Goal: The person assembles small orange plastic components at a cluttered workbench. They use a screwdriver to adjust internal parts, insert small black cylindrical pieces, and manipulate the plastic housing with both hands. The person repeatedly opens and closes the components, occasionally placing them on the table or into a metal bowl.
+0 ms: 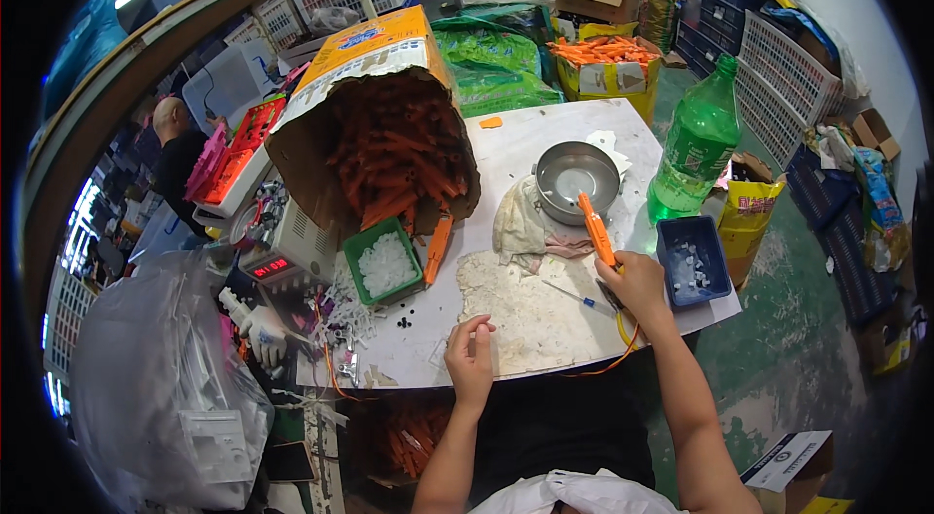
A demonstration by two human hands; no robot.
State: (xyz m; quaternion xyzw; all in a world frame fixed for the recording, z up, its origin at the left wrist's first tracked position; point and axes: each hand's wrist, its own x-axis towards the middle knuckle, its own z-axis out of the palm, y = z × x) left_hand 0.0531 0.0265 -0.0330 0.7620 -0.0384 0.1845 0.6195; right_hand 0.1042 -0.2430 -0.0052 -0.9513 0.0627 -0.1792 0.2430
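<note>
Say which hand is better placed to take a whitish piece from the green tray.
Probably the left hand: it looks empty and is nearer the green tray, while the right hand holds an orange piece.

Orange piece (595, 227): was slim, elongated, bright.
Far end: pointed away from me, leaning left.
Near end: I gripped it in my right hand (637, 284).

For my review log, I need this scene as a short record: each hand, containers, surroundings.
Right hand: grips an orange piece
Left hand: half-curled near the table's front edge; nothing visibly held
Containers: metal bowl; green tray of whitish bits; blue tray holding fewer
Nearby: green bottle; tipped carton full of orange pieces
</note>
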